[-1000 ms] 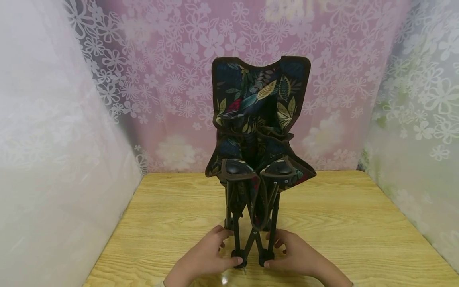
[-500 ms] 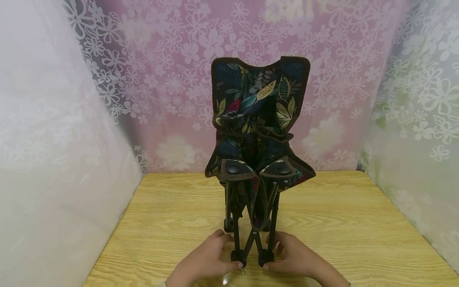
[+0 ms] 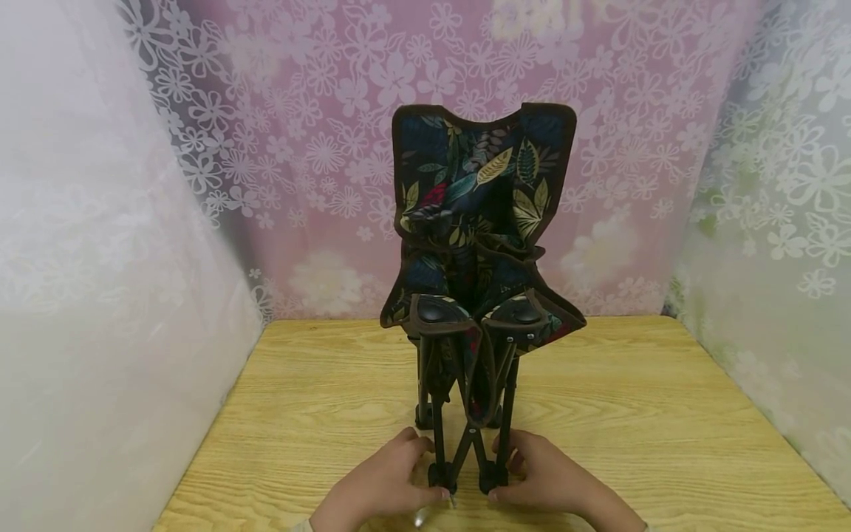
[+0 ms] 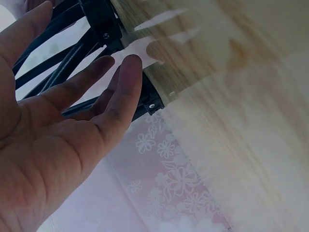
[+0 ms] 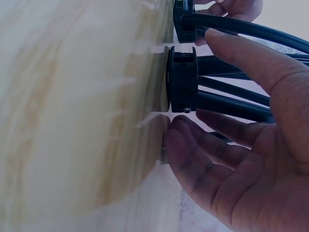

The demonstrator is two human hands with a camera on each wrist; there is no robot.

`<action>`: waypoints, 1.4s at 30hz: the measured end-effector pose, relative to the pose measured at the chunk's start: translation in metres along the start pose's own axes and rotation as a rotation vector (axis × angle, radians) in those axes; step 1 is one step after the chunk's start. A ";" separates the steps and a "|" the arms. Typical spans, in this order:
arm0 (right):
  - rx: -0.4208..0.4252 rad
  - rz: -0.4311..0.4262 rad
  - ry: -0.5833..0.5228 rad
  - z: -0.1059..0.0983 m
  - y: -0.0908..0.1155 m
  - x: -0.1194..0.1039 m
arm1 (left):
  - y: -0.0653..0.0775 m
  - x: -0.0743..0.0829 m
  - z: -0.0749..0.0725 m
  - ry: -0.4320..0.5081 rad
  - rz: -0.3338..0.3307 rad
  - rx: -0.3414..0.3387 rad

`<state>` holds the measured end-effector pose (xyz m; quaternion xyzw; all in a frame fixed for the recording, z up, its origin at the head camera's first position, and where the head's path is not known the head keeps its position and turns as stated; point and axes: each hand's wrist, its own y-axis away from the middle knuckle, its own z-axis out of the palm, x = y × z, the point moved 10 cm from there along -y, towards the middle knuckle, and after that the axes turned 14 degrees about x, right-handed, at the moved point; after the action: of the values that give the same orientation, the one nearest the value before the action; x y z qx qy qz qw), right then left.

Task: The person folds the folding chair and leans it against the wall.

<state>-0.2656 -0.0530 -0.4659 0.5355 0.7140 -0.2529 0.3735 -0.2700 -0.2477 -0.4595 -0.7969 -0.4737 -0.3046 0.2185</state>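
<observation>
Wooden table (image 3: 665, 414), folding chair (image 3: 479, 295) standing upright on it near the front edge, half folded, legs close together. Dark leaf-print fabric (image 3: 482, 177) on the seat and back, brown trim. Black frame legs cross in an X low down.

Left hand (image 3: 382, 484) at the chair's front left foot (image 3: 440, 476), fingers extended and only slightly bent, thumb and fingertips touching the leg and foot, not wrapped round it. Left wrist view: palm open, fingers (image 4: 116, 92) laid along the black tubes.

Right hand (image 3: 548, 476) at the front right foot (image 3: 490, 479), fingers relaxed, lightly curved beside the leg, tips touching it. Right wrist view: foot block (image 5: 182, 82) flat on the table, fingers (image 5: 231, 128) either side of the tubes, loose, no tight grip.

Floral curtain (image 3: 319, 148) behind and on both sides.
</observation>
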 end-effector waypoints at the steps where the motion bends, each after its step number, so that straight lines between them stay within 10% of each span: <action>1: -0.001 0.003 -0.009 0.001 0.000 0.001 | 0.000 -0.001 0.001 -0.001 -0.007 -0.007; 42: -0.028 0.060 -0.080 0.008 -0.009 0.013 | -0.012 -0.001 0.012 0.124 -0.012 -0.022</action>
<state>-0.2735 -0.0542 -0.4816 0.5412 0.6855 -0.2527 0.4164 -0.2776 -0.2347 -0.4680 -0.7760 -0.4606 -0.3598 0.2370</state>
